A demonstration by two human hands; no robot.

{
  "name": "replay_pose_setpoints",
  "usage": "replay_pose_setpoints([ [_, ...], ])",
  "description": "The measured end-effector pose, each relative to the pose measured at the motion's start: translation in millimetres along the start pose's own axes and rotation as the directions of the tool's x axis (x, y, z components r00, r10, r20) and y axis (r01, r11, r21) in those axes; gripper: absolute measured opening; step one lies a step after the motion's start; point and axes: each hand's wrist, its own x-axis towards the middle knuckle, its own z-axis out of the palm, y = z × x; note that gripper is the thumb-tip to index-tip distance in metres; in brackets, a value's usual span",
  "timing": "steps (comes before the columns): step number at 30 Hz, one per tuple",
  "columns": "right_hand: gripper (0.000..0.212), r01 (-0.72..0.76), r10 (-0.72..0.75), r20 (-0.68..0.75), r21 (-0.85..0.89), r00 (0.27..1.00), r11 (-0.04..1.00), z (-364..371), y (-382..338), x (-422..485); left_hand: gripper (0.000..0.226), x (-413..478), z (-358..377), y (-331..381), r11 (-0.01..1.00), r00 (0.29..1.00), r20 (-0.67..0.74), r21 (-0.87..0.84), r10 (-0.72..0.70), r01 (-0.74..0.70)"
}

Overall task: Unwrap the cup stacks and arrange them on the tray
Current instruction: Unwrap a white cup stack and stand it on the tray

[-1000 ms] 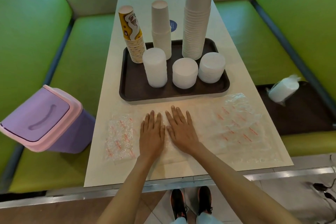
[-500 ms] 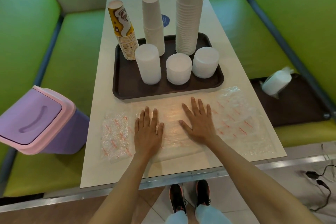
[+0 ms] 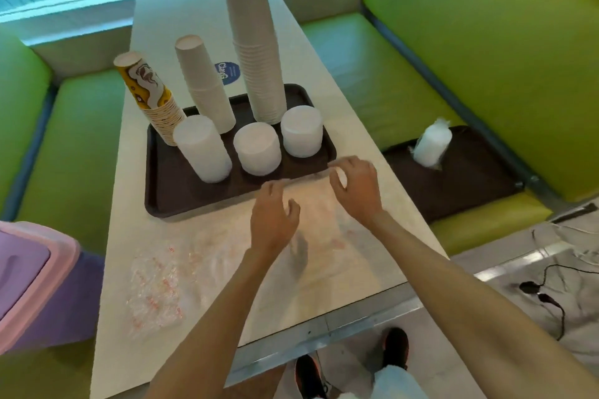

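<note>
Cups on the dark brown rectangular plastic tray (image 3: 162, 178), far half of the pale laminate table (image 3: 353, 126). All stacks sit mouth-down.
- Back row, left to right: yellow printed paper cup stack (image 3: 146, 84) leaning left, short plain white paper cup stack (image 3: 204, 81), tall plain white paper cup stack (image 3: 256, 42) running out of the top of the frame.
- Front row: three low white plastic cup stacks (image 3: 257, 149), the left one tallest.

One white stack still in its clear wrap (image 3: 432, 146) lies on a second dark tray (image 3: 470, 181) on the green bench seat (image 3: 372, 74) at the right, well apart from the table tray.

Hands: both are over the near half of the table, just in front of the tray's near rim.
- Left hand (image 3: 274, 217) is raised, with its shadow on the table below. Fingers are curved and the thumb is spread away from them.
- Right hand (image 3: 356, 188) is near the tray's right front corner, with fingers curled towards the thumb.
- A clear plastic sheet with red print (image 3: 319, 223) lies between and under them, its far edge running from one set of fingertips to the other. There's motion blur, so I can't tell if either hand actually pinches it.

A second crumpled clear wrapper with red print (image 3: 155, 295) lies flat at the table's near left. A purple bin with a pink-rimmed lid (image 3: 22, 278) sits on the left bench. A blue round sticker (image 3: 227, 73) is on the table behind the tray.
</note>
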Motion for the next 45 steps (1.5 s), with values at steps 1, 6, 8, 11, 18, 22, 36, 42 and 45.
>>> replay_pose_setpoints([
  [1, 0.032, -0.032, 0.032, -0.041, 0.007, 0.999, 0.999, -10, 9, 11, 0.036, 10, 7, 22, 0.996, 0.998, 0.031, -0.073, 0.053, -0.051],
  [6, 0.031, -0.196, 0.197, -0.178, 0.024, 0.964, 0.98, -69, 89, 48, 0.026, 59, 63, 118, 0.952, 0.983, 0.066, -0.267, 0.174, -0.151],
  [8, 0.032, -0.269, 0.274, -0.186, 0.051, 0.944, 0.962, -92, 127, 53, 0.025, 75, 93, 149, 0.951, 0.981, 0.114, -0.284, 0.155, -0.117],
  [11, 0.039, -0.375, 0.382, -0.142, 0.076, 0.913, 0.924, -123, 183, 57, 0.025, 100, 140, 186, 0.947, 0.978, 0.169, -0.317, 0.119, -0.06],
  [18, 0.073, -0.553, 0.547, 0.171, -0.013, 0.82, 0.833, -151, 325, 94, 0.056, 178, 272, 242, 0.976, 0.93, 0.368, -0.197, -0.012, 0.091],
  [22, 0.103, -0.606, 0.583, 0.331, -0.043, 0.742, 0.794, -124, 399, 110, 0.085, 215, 352, 236, 0.99, 0.899, 0.434, -0.089, -0.061, 0.11],
  [36, 0.102, -0.638, 0.537, 0.363, 0.277, 0.762, 0.718, 2, 500, 124, 0.068, 278, 499, 209, 0.997, 0.899, 0.437, -0.081, 0.033, 0.003],
  [42, 0.08, -0.615, 0.547, 0.282, 0.321, 0.788, 0.721, -14, 478, 124, 0.044, 266, 475, 223, 0.994, 0.923, 0.379, -0.108, 0.063, -0.023],
  [45, 0.083, -0.552, 0.512, 0.207, 0.349, 0.834, 0.757, -42, 449, 133, 0.035, 263, 436, 248, 0.988, 0.944, 0.312, -0.136, 0.107, -0.067],
])
